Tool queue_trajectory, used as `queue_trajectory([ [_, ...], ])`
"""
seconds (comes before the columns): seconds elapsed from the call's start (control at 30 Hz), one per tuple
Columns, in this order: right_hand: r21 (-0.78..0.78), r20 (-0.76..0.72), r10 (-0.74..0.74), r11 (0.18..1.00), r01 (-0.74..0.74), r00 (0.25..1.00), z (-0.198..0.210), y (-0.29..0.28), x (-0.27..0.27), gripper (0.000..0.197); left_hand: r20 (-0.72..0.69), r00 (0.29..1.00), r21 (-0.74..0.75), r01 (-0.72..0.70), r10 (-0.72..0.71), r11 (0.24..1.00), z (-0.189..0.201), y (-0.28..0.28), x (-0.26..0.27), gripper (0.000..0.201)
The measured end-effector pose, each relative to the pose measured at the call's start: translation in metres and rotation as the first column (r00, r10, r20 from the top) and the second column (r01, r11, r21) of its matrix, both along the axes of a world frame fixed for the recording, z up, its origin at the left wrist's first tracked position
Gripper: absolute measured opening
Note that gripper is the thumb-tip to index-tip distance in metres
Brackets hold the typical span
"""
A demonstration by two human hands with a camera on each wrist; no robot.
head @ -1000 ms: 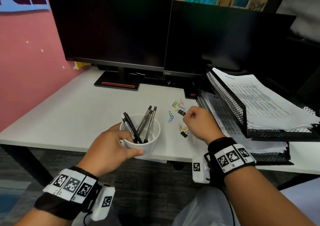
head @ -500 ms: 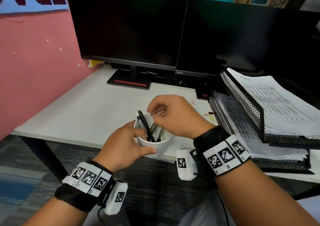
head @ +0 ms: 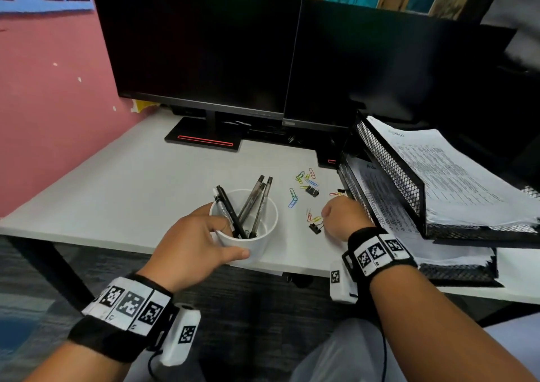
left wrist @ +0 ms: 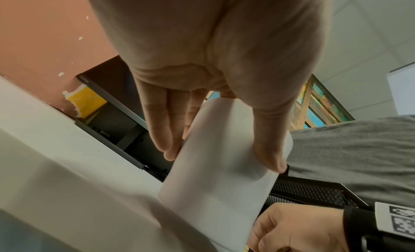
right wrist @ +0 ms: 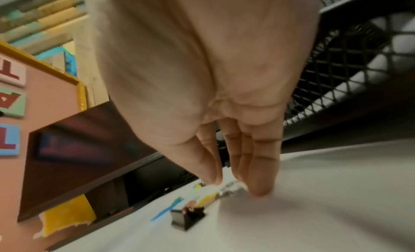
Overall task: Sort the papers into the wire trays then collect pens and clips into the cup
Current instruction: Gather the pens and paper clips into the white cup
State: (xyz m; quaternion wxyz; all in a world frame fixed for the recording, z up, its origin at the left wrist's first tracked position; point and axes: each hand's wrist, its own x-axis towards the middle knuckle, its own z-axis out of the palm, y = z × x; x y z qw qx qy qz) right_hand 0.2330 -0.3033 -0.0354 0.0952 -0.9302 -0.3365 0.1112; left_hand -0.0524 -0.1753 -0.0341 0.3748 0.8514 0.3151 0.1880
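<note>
My left hand (head: 225, 235) grips the white cup (head: 257, 242) near the desk's front edge, thumb on the near wall and fingers on the left; the left wrist view shows the same grip (left wrist: 221, 158) on the cup (left wrist: 215, 193). Several pens (head: 254, 203) stand in the cup. My right hand (head: 330, 215) is down on the desk to its right, among coloured paper clips (head: 305, 177). A black binder clip (head: 315, 228) lies just left of it. In the blurred right wrist view the straight fingers (right wrist: 258, 190) touch the desk around a small clip; no grip shows.
Stacked black wire trays (head: 391, 171) with printed papers (head: 455, 177) stand right of my right hand. A second binder clip (head: 312, 190) lies farther back. Two dark monitors (head: 204, 45) fill the desk's rear. A pink wall (head: 43, 118) borders the left.
My right hand went from the clips to above the cup half a second ago, and is now back on the desk beside the trays. The left hand kept hold of the cup.
</note>
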Motion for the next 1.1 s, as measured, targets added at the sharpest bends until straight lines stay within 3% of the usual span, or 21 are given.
queue_trajectory([
  [0.37,0.191,-0.182,-0.154,0.963,0.188,0.971,-0.008,0.002,0.010,0.027,0.001,1.000,0.032,0.006,-0.006,0.999,0.004,0.002,-0.004,0.025],
  [0.43,0.247,-0.268,-0.164,0.941,0.232,0.949,-0.008,0.004,0.012,0.024,-0.001,1.000,0.039,0.009,-0.009,0.999,0.006,0.002,-0.005,0.024],
  [0.5,0.324,-0.438,-0.186,0.880,0.347,0.880,-0.007,0.009,0.016,0.024,-0.004,1.000,0.048,0.005,-0.004,0.999,0.006,0.002,-0.006,0.025],
  [0.6,0.327,-0.732,-0.246,0.692,0.644,0.635,0.001,0.014,0.014,0.023,-0.005,1.000,0.040,-0.008,0.008,0.999,0.005,0.004,-0.007,0.027],
  [0.67,0.286,-0.757,-0.251,0.703,0.651,0.604,0.006,0.017,0.016,0.019,-0.008,1.000,0.049,-0.010,0.011,0.999,0.006,0.004,-0.007,0.028],
  [0.73,0.272,-0.663,-0.240,0.805,0.527,0.709,0.008,0.021,0.018,0.018,-0.013,1.000,0.048,-0.016,0.017,0.999,0.006,0.005,-0.008,0.027],
  [0.8,0.242,-0.436,-0.170,0.924,0.297,0.884,0.004,0.026,0.022,0.014,-0.012,1.000,0.042,-0.026,0.026,0.999,0.006,0.005,-0.008,0.027],
  [0.83,0.185,-0.330,-0.131,0.962,0.201,0.935,0.002,0.027,0.023,0.009,-0.007,1.000,0.042,-0.027,0.027,0.999,0.006,0.005,-0.008,0.027],
  [0.93,-0.009,-0.143,-0.027,1.000,0.026,0.989,-0.014,0.028,0.032,0.006,-0.003,1.000,0.035,-0.023,0.023,0.999,0.005,0.004,-0.008,0.027],
  [1.1,-0.097,-0.079,0.028,0.995,-0.036,0.996,-0.018,0.032,0.039,0.018,-0.032,0.999,0.030,-0.023,0.024,0.999,0.004,0.004,-0.007,0.026],
])
